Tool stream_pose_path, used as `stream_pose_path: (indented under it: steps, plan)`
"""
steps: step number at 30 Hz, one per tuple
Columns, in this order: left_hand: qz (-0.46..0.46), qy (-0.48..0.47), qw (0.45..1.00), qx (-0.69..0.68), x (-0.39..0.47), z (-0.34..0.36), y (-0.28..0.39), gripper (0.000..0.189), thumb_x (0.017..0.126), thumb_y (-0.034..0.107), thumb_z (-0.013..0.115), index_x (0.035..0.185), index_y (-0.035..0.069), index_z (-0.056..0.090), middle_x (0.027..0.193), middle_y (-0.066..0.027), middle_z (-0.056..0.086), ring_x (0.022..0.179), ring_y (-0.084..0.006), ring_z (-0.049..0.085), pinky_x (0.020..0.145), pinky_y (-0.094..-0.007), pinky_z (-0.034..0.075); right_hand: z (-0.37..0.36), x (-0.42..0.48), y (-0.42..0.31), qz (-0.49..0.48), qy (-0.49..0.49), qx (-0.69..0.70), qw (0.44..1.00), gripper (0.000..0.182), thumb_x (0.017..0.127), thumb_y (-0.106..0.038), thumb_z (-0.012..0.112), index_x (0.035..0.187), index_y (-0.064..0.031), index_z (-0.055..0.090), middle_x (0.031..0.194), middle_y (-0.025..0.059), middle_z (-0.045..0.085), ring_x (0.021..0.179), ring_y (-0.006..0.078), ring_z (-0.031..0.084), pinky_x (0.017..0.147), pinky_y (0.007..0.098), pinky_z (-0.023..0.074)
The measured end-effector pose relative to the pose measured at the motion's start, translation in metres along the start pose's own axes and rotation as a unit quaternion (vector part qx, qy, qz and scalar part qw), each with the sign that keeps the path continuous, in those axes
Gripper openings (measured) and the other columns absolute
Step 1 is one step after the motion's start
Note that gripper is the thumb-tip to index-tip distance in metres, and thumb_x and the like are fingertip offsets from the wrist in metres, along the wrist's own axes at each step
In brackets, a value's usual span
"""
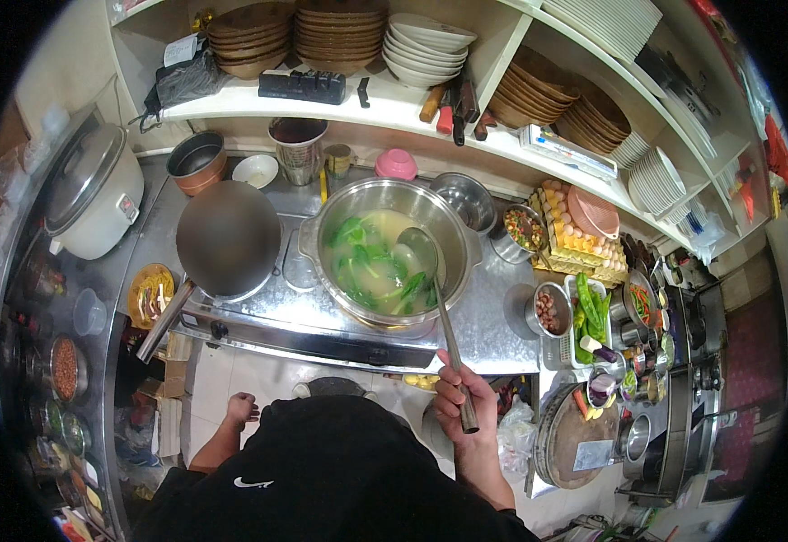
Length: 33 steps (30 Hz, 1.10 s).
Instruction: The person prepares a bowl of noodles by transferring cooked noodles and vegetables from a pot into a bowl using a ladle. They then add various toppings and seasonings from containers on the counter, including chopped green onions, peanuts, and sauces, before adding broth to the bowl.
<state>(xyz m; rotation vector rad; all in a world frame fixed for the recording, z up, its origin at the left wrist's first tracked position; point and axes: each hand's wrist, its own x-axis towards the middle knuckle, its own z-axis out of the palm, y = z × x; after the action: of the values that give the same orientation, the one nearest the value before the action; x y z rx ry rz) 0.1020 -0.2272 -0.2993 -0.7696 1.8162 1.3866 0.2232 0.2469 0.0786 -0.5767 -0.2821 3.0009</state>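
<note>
My right hand (458, 403) grips the metal handle of a ladle (447, 328). Its bowl dips into cloudy broth with leafy greens (374, 264) in a wide two-handled steel pot (307, 245). Low on the left, in front of the counter, hangs my left hand (243, 410), empty, its fingers loosely bent and a little apart. The nearest cookware to it is a long-handled pan (228, 237), left of the pot; its round top is blurred, so the contents are hidden.
A rice cooker (96, 196) stands at the left. Behind the pot are a pink bowl (396, 164) and a steel bowl (463, 202). Rightward come egg trays (577, 234), a basket of green peppers (587, 311) and a round chopping block (573, 440). A shelf (245, 95) overhangs the back.
</note>
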Motion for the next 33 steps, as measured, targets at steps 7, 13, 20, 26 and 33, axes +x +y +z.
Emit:
stream_pose_path:
  steps: [7,13,20,26,33]
  plan:
    - [-0.005,0.006,1.0,-0.002,0.001,-0.003,-0.002,0.028,0.091,0.019,0.057,0.116,0.005,0.056,0.09,-0.0172,0.065,0.069,-0.0292,0.066,0.059,-0.0447,0.057,-0.006,0.002,0.013,-0.048,-0.057,-0.075,0.994,0.048,0.101,-0.017,0.05,0.142,0.0067,0.041,0.085,0.003,0.046,0.059,0.0105,0.046,0.043,0.0263,0.0366]
    - [-0.007,0.004,1.0,0.011,0.001,-0.004,-0.005,0.027,0.092,0.02,0.058,0.116,0.006,0.057,0.089,-0.0162,0.066,0.068,-0.0281,0.066,0.057,-0.0434,0.058,-0.005,0.001,0.024,-0.112,-0.102,-0.2,0.968,0.057,0.097,-0.017,0.059,0.146,0.0038,0.039,0.08,0.0041,0.044,0.053,0.0111,0.045,0.041,0.0258,0.0367]
    - [0.001,0.004,1.0,0.012,0.001,-0.006,-0.001,0.028,0.093,0.02,0.057,0.116,0.004,0.057,0.089,-0.0161,0.066,0.069,-0.0276,0.066,0.057,-0.0432,0.058,-0.002,0.002,0.029,-0.133,-0.093,-0.323,0.932,0.053,0.098,-0.013,0.057,0.146,-0.0014,0.041,0.082,0.0083,0.051,0.053,0.0132,0.05,0.043,0.026,0.0402]
    - [0.003,0.005,1.0,0.021,0.001,-0.002,0.007,0.028,0.092,0.019,0.057,0.116,0.003,0.058,0.09,-0.0169,0.066,0.07,-0.0283,0.067,0.057,-0.0436,0.058,-0.047,0.022,0.052,-0.129,0.114,-0.502,0.848,0.016,0.103,-0.013,0.054,0.116,-0.0022,0.055,0.057,-0.0011,0.046,0.038,0.0108,0.04,0.036,0.0273,0.0345]
    - [0.001,0.003,0.999,0.043,-0.001,-0.009,-0.003,0.03,0.091,0.016,0.056,0.117,0.002,0.057,0.09,-0.0184,0.065,0.07,-0.0291,0.067,0.056,-0.0427,0.058,-0.066,0.031,0.07,-0.091,0.16,-0.49,0.852,0.015,0.103,-0.017,0.054,0.106,-0.0027,0.054,0.057,0.0011,0.045,0.038,0.0118,0.041,0.034,0.0297,0.038]
